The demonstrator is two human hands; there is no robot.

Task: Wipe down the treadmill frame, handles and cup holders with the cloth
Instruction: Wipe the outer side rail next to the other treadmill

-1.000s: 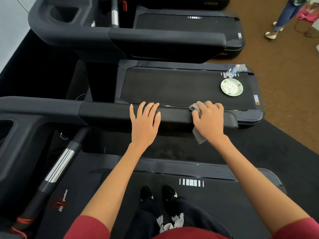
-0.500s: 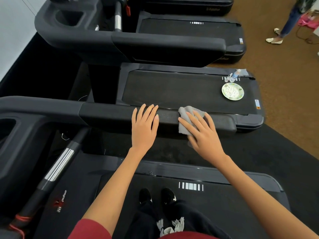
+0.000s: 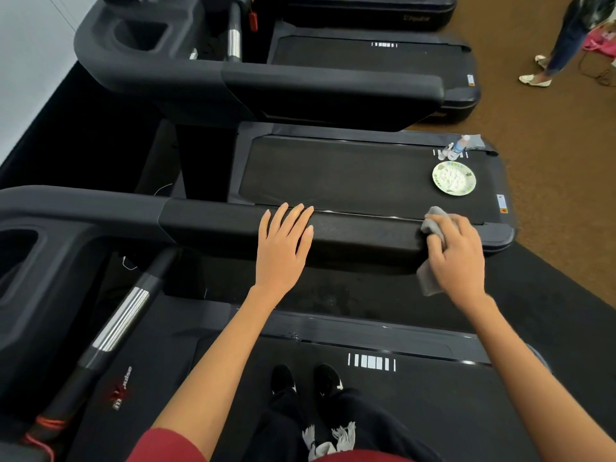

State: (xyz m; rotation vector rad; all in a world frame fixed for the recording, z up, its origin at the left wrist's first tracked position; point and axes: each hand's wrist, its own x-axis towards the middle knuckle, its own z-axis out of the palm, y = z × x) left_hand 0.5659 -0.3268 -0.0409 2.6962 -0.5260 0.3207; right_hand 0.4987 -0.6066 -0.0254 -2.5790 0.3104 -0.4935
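From the head view I count three treadmills in a row, two hands, one cloth, one plate and one small bottle. I stand on the nearest treadmill (image 3: 383, 405), and its side handrail (image 3: 350, 238) runs left to right across the picture, its long axis nearly level and its free end pointing right. My left hand (image 3: 283, 248) lies flat on top of that rail, fingers straight and close together, holding nothing. My right hand (image 3: 456, 251) sits at the rail's right end with its fingers curled round the grey cloth (image 3: 430, 278), bunching it against the rail; one corner sticks up past the fingers and a tail hangs below the rail. On the left, the cup holder (image 3: 16, 251) in the console is a dark recess; I cannot tell what is in it. On the middle treadmill's belt (image 3: 333, 175) a round plate (image 3: 454, 178) holds something pale that I cannot make out, with the bottle (image 3: 457, 149) lying just beyond it.
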